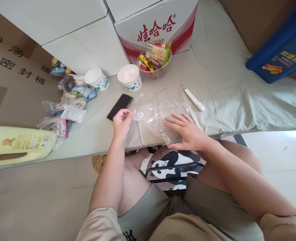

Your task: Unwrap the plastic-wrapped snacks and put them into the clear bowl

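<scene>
A clear plastic bag (155,117) lies spread on the cloth-covered surface in front of me. My left hand (122,121) has its fingers closed on the bag's left end, just beside a dark phone (120,106). Over the bag's right side my right hand (185,132) rests with fingers spread; whether the palm presses on it is hidden. Beyond that hand lies a white pen-like tool (193,98) with a metal tip. Two paper cups stand farther back, one on the left (97,79) and one nearer the middle (130,77).
Behind the cups sits a clear bowl (155,72) of packaged snacks, against a white and red carton (158,25). Crumpled wrappers (74,100) pile up at left, near a yellow jug (19,144). A blue container (278,50) stands at right. The surface's front edge runs above my knees.
</scene>
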The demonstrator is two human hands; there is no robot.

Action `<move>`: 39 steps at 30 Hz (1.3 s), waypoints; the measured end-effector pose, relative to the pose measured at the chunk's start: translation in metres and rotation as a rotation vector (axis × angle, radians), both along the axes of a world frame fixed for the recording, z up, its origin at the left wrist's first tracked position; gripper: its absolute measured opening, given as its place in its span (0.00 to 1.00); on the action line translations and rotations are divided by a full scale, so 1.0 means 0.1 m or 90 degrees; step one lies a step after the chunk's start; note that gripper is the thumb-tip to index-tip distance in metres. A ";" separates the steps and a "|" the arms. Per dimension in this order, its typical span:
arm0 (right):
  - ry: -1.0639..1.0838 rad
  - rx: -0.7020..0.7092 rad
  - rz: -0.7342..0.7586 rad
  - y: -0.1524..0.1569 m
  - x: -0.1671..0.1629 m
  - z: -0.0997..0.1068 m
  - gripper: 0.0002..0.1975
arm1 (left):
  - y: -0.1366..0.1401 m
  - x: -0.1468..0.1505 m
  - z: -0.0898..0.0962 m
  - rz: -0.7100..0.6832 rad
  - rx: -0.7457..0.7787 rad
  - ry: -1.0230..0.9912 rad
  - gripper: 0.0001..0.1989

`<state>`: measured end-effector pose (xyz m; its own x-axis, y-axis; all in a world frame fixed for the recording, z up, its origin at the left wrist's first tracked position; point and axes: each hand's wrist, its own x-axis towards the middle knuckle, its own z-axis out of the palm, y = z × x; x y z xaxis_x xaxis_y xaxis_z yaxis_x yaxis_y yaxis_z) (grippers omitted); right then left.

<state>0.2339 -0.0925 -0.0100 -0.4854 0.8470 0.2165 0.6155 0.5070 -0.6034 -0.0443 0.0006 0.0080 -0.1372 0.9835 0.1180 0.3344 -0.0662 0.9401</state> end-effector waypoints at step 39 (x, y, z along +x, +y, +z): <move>0.327 -0.231 -0.599 0.16 0.10 0.11 0.03 | -0.14 -0.14 0.01 -0.237 -0.215 -0.141 0.27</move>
<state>0.2443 -0.0764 0.0013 0.4532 0.8824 -0.1261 0.2971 -0.2829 -0.9120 -0.0587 -0.0133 0.0089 0.2415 0.9484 -0.2054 0.1377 0.1761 0.9747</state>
